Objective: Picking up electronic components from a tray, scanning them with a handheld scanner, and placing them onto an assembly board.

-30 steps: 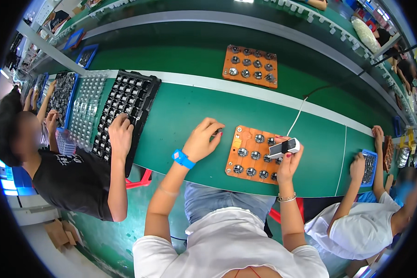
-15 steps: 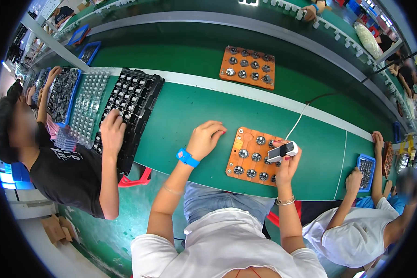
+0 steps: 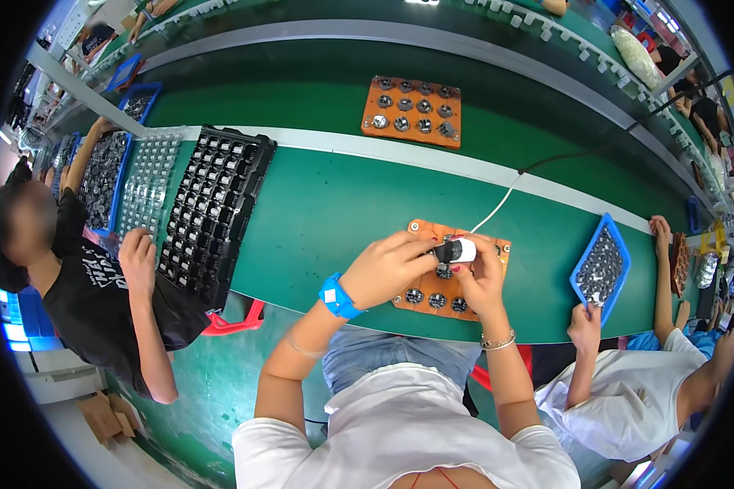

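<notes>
My right hand (image 3: pixel 483 281) grips a small block-shaped white and black device (image 3: pixel 462 250) above an orange plate (image 3: pixel 429 231). My left hand (image 3: pixel 391 265), with a blue band at the wrist, has its fingers closed at the device's black end; exactly what those fingertips pinch is partly hidden. Round dark metal parts (image 3: pixel 437 301) sit in the plate's holes, and both hands cover much of its middle. A white cable (image 3: pixel 497 205) runs from behind the device toward the far side of the bench.
Beyond the white strip lies another orange plate (image 3: pixel 413 116) with round parts. At left, a black tray (image 3: pixel 267 163) of metal parts stands near a co-worker's hand (image 3: pixel 139 259). On the right, another co-worker's hand (image 3: pixel 584 328) holds a blue tray (image 3: pixel 577 275) of small parts.
My left hand has moved right, onto the device. My right hand has shifted slightly left with it. The blue tray at right has been turned and moved away from the bench's near edge.
</notes>
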The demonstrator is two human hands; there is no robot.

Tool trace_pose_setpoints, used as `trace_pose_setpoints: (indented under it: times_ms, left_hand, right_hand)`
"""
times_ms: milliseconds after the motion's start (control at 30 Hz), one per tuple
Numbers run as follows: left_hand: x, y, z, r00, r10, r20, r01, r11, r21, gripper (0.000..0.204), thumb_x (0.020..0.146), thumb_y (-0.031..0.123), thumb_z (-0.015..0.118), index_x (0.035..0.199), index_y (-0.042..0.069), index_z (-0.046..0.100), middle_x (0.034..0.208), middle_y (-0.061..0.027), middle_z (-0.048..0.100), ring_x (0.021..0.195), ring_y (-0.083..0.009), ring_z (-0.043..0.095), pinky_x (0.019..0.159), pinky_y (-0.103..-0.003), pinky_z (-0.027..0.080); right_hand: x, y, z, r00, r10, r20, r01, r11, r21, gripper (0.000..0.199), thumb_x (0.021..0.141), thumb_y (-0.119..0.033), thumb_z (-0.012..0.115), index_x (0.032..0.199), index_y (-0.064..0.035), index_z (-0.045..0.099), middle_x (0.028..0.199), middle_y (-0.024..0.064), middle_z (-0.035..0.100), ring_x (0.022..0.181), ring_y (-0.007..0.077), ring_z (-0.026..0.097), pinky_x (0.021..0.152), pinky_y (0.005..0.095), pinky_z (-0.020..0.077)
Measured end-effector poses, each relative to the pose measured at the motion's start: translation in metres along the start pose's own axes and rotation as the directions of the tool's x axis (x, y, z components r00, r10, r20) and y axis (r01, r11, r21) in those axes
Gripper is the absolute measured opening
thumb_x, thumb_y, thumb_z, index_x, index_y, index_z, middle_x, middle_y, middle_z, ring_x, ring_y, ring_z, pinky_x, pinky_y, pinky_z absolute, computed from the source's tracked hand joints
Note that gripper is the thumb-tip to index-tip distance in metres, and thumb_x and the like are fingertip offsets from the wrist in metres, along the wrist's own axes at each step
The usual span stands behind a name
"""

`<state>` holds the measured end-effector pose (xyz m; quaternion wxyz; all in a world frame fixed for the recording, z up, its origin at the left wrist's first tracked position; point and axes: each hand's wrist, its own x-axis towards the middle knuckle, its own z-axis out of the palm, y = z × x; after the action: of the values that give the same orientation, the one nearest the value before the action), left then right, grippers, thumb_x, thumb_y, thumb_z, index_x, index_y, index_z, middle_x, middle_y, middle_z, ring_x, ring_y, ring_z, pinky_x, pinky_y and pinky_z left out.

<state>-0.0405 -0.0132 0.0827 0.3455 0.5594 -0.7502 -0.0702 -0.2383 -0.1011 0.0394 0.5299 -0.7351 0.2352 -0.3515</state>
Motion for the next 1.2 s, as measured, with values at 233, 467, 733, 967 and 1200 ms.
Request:
trace_pose_setpoints:
  times_ms: [233, 467, 733, 967, 1200]
  left_hand:
    - [0.005, 0.006, 0.012, 0.998, -0.042, -0.049, 0.037, 0.996, -0.082, 0.011, 0.079, 0.013, 0.072, 0.087, 0.008, 0.065, 0.117, -0.0067, 0.065, 0.094, -0.0271, 0.064, 0.080, -0.038, 0.054]
    - [-0.031, -0.037, 0.039, 0.912, -0.370, -0.176, 0.401, 0.894, 0.201, 0.023, 0.082, 0.016, 0.073, 0.099, 0.003, 0.066, 0.112, -0.0140, 0.066, 0.105, -0.0319, 0.061, 0.093, -0.042, 0.047]
    - [0.007, 0.017, 0.083, 0.948, -0.315, 0.040, 0.304, 0.863, -0.403, 0.041, 0.083, 0.010, 0.072, 0.123, 0.006, 0.060, 0.114, -0.0149, 0.066, 0.104, -0.0335, 0.062, 0.089, -0.041, 0.051]
    - [0.008, -0.020, 0.107, 0.961, -0.274, -0.027, 0.273, 0.960, -0.060, 0.035, 0.080, 0.011, 0.072, 0.114, 0.008, 0.065, 0.110, -0.0072, 0.068, 0.110, -0.0266, 0.059, 0.093, -0.038, 0.046]
    - [0.035, -0.024, 0.123, 0.987, -0.152, 0.052, 0.150, 0.987, 0.054, 0.039, 0.080, 0.016, 0.073, 0.118, 0.011, 0.063, 0.115, -0.0053, 0.066, 0.118, -0.0260, 0.052, 0.103, -0.044, 0.036]
  right_hand:
    - [-0.016, 0.009, -0.017, 0.996, 0.013, -0.091, 0.001, 0.990, 0.143, 0.040, 0.085, 0.004, 0.067, 0.122, 0.0025, 0.052, 0.115, 0.0093, 0.056, 0.107, 0.0183, 0.059, 0.093, 0.0319, 0.0505]
    - [-0.031, 0.052, -0.034, 0.990, 0.054, -0.133, -0.018, 0.967, 0.255, 0.040, 0.085, 0.005, 0.067, 0.122, 0.0023, 0.052, 0.114, 0.0088, 0.055, 0.107, 0.0182, 0.059, 0.093, 0.0320, 0.0502]
    - [-0.045, 0.062, -0.051, 0.999, -0.009, -0.036, 0.008, 1.000, -0.023, 0.034, 0.091, -0.008, 0.065, 0.121, 0.0000, 0.050, 0.113, 0.0096, 0.060, 0.101, 0.0148, 0.059, 0.087, 0.0273, 0.0491]
    - [-0.050, 0.073, -0.073, 0.886, 0.100, -0.453, -0.023, 0.985, 0.172, 0.041, 0.095, -0.021, 0.064, 0.125, -0.0005, 0.045, 0.119, 0.0120, 0.059, 0.109, 0.0176, 0.057, 0.097, 0.0316, 0.0445]
    - [-0.054, 0.095, -0.081, 0.939, 0.054, -0.340, -0.010, 0.991, 0.131, 0.035, 0.092, -0.005, 0.063, 0.124, 0.0008, 0.049, 0.121, 0.0125, 0.060, 0.111, 0.0183, 0.057, 0.098, 0.0331, 0.0451]
